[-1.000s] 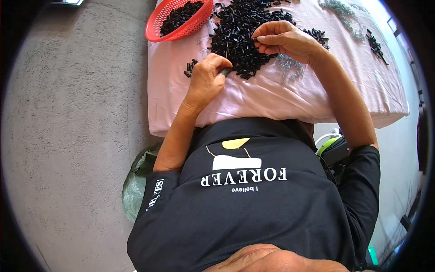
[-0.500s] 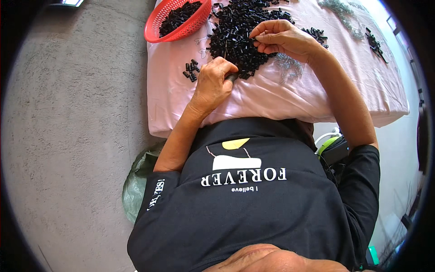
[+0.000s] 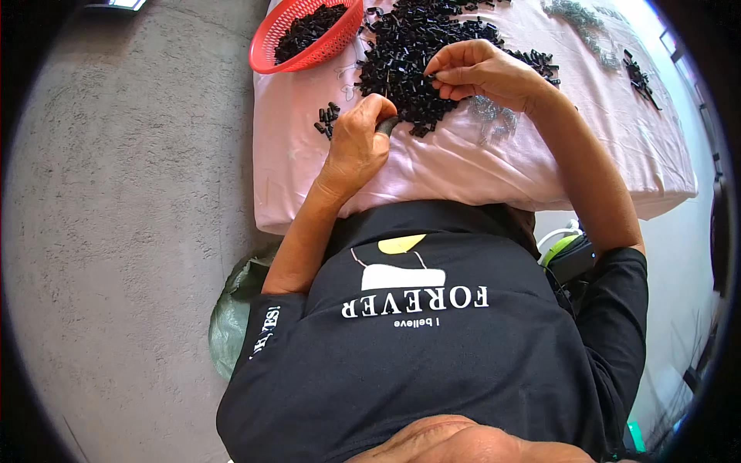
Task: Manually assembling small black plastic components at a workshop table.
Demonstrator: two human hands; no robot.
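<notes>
Head view: left hand (image 3: 356,147) curled on a small black piece, resting on the pink-clothed table (image 3: 463,166) for steadiness; right hand (image 3: 478,73) pinching another at the black pile (image 3: 421,58), within reach; red basket (image 3: 305,35) close left, holding more pieces.

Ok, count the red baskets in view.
1. The red basket sits at the pink cloth's far left corner, holding black pieces, beyond the left hand. None else shows.
</notes>
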